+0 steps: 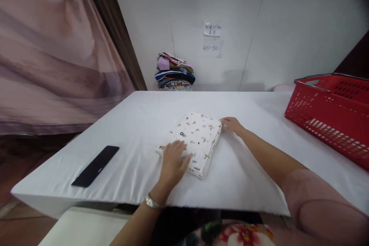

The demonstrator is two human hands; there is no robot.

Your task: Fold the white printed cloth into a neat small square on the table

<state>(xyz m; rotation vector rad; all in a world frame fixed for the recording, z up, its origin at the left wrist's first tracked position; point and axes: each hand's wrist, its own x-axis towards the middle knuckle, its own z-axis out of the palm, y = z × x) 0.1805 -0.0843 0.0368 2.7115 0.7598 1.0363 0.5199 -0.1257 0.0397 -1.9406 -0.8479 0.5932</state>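
We see a patterned white cloth [198, 132] lying on a white-covered table [129, 119], folded into a layered rectangle; its folding looks largely done, though the lower-left edges remain uneven. Our left hand [173, 163] rests on its near left part, fingers spread. Our right hand [232, 124] touches its far right corner; we cannot tell whether it pinches.

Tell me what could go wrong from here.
The left hand rests on the folded patterned cloth while the right hand is at its far corner; uneven pressure might skew the layers. The white table cover is rippled, so it could shift too.
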